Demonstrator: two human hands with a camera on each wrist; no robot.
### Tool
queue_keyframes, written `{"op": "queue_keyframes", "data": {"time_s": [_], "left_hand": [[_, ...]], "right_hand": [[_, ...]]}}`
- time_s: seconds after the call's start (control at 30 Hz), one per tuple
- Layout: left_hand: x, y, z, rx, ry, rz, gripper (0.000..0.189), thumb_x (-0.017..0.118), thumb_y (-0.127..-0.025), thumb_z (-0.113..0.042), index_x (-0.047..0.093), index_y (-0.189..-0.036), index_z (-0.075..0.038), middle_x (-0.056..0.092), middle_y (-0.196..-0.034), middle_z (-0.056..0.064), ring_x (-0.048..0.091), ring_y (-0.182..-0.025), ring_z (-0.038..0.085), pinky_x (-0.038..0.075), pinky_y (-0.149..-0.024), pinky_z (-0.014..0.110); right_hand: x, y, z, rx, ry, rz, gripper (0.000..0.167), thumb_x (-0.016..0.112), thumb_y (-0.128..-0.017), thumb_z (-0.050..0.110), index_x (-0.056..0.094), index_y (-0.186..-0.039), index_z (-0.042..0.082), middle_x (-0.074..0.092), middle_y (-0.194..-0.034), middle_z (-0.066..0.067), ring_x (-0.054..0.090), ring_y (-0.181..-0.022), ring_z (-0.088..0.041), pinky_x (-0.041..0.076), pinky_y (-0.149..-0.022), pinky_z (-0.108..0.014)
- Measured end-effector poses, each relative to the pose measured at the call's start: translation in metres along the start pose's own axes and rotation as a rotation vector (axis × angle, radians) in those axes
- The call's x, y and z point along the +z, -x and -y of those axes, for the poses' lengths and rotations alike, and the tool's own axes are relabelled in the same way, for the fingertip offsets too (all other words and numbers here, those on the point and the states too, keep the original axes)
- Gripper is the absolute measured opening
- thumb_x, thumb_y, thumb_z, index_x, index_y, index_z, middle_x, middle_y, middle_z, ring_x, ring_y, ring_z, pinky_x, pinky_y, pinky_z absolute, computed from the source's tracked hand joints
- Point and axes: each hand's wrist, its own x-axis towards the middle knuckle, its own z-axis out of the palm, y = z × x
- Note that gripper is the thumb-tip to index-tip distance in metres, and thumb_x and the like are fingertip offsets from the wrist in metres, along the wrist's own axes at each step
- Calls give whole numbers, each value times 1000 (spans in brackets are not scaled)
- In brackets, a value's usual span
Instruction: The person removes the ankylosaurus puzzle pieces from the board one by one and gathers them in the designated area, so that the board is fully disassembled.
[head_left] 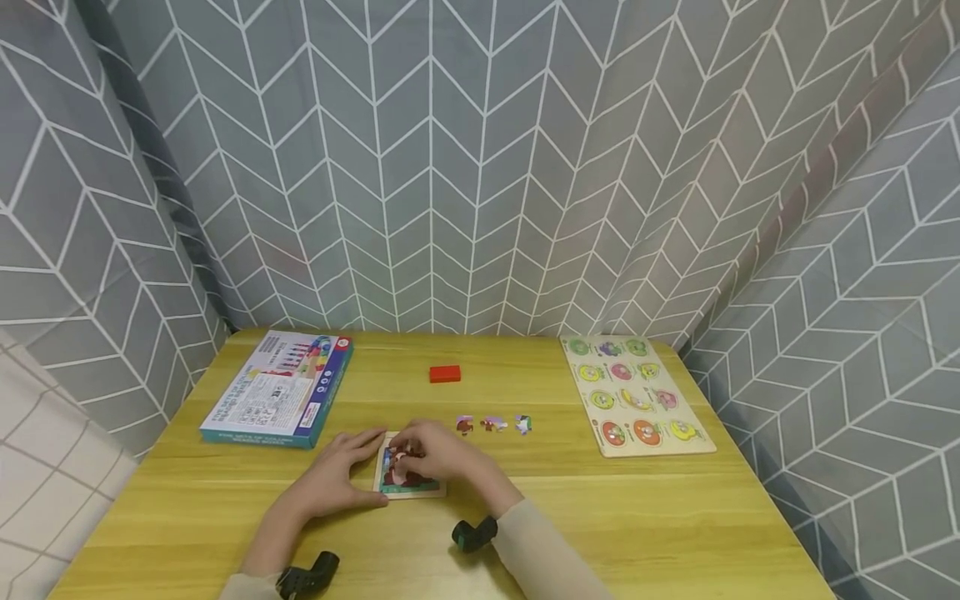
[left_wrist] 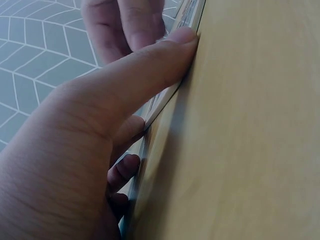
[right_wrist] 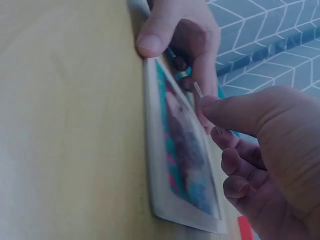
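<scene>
In the lower middle of the head view, the left hand [head_left: 337, 475] was set around the left side of the small puzzle board [head_left: 420, 495], its thumb and index finger stretched apart, the thumb at the near left corner, the index finger by the far left one. The fingers of this hand were rather straight and touched the edges. The right hand [head_left: 438, 450] stood over the board and pinched a thin piece [right_wrist: 198, 90] between thumb and forefinger; the other fingers were curled. The piece was seen edge-on at the centre right of the right wrist view, and I could not tell whether it touched the board.

Beyond the board's far right corner, three loose pieces [head_left: 493, 423] lay in a row, with small gaps between them. A red block [head_left: 445, 374] lay above them in the frame. Yellow wood stretched between this row and the fruit board [head_left: 660, 452] on the right, and a narrower strip of it ran between the left fingers and the box [head_left: 277, 387] at the left.

The table [head_left: 675, 533] had a light, striped grain and some shine near the bottom. Behind it, a grey curtain [head_left: 465, 167] with white zigzag lines filled the upper frame, hanging in folds.
</scene>
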Motion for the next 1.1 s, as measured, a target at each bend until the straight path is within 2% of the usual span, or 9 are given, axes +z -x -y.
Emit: {"op": "queue_keyframes", "data": {"time_s": [0.27, 0.63, 0.73, 0.87, 1.1], "left_hand": [[1, 0, -4, -10, -11, -8, 108, 91, -73, -63, 51, -159, -12, 47, -165, 8, 48, -128, 28, 43, -108, 62], [-2, 3, -9, -5, -10, 1, 107, 92, -73, -61, 51, -159, -10, 45, -166, 10, 46, -129, 29, 43, -109, 61], [-3, 3, -9, -3, -8, 6, 108, 92, -73, -60, 50, -159, -11, 45, -166, 10, 46, -132, 32, 42, -109, 63], [-3, 3, -9, -6, -4, 5, 107, 92, -74, -60, 50, -160, -10, 45, -166, 11, 45, -134, 36, 40, -109, 66], [-1, 1, -8, -14, 3, -2, 108, 91, -73, -61, 50, -159, -11, 45, -166, 10, 46, -129, 30, 41, -109, 63]], "right_hand": [[-21, 23, -10, 44, -17, -147, 29, 70, -104, 22, 75, -132, 14, 68, -126, 1, 56, -95, -8, 50, -80, -22], [-47, 68, -48, 107, -49, -343, 26, 73, -101, 13, 77, -127, 10, 70, -119, -2, 59, -91, -16, 51, -76, -28], [-47, 75, -52, 115, -44, -361, 26, 74, -100, 11, 77, -125, 7, 71, -118, -4, 62, -95, -17, 54, -82, -30], [-41, 80, -53, 124, -50, -336, 27, 75, -99, 11, 76, -126, 8, 71, -119, -5, 65, -103, -19, 56, -91, -34], [-25, 82, -57, 153, -98, -281, 28, 73, -101, 13, 75, -129, 11, 68, -123, -3, 63, -114, -19, 54, -101, -39]]}}
